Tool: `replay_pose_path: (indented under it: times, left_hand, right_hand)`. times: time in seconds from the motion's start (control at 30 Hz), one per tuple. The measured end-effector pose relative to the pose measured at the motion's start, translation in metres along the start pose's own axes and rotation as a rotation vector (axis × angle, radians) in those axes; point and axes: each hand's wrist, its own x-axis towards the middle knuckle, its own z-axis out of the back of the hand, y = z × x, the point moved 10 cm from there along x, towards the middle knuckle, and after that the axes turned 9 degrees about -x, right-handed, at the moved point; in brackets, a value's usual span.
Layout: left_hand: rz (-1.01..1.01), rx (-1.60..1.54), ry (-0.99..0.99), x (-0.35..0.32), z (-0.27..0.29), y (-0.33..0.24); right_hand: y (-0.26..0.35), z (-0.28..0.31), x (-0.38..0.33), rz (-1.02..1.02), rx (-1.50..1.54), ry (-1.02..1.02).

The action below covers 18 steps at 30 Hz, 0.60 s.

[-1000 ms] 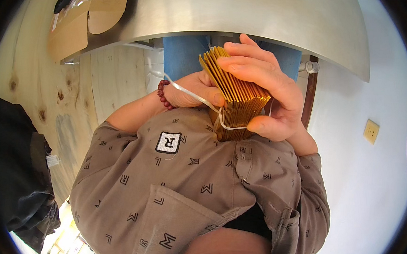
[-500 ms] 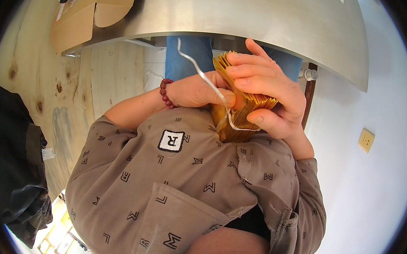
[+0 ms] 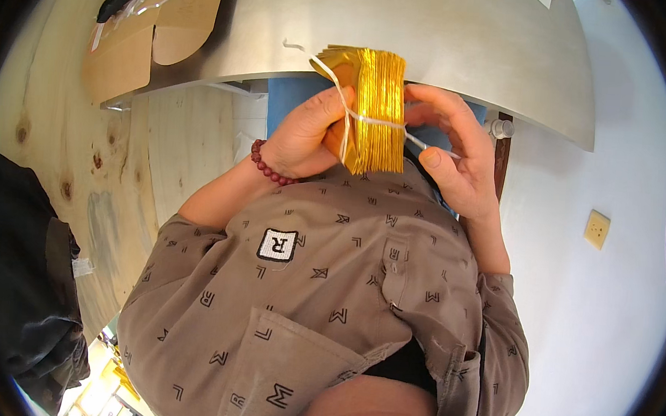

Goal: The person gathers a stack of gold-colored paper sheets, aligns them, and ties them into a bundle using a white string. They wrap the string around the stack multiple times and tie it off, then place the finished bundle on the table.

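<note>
The left hand (image 3: 306, 130) pinches the gold stack (image 3: 374, 100) at nine o'clock. The right hand (image 3: 458, 155), at three o'clock, curls half-open around white cord (image 3: 382, 122).

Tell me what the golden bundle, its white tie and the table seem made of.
Golden bundle: probably foil-coated paper, since its many thin stacked edges gleam metallic. White tie: perhaps plastic or flat cord, slightly glossy; its loose end curves and kinks. Table: likely brushed metal, from its grey satin sheen.
</note>
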Motion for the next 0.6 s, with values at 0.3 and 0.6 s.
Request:
replay_pose_path:
  times: [0.3, 0.6]
  left_hand:
    - [0.005, 0.023, -0.005, 0.005, -0.001, -0.006]
    - [-0.042, 0.248, -0.185, 0.012, 0.011, -0.020]
  right_hand:
    - [-0.014, 0.010, -0.008, -0.105, 0.178, -0.007]
    - [-0.001, 0.030, 0.006, -0.001, -0.079, -0.284]
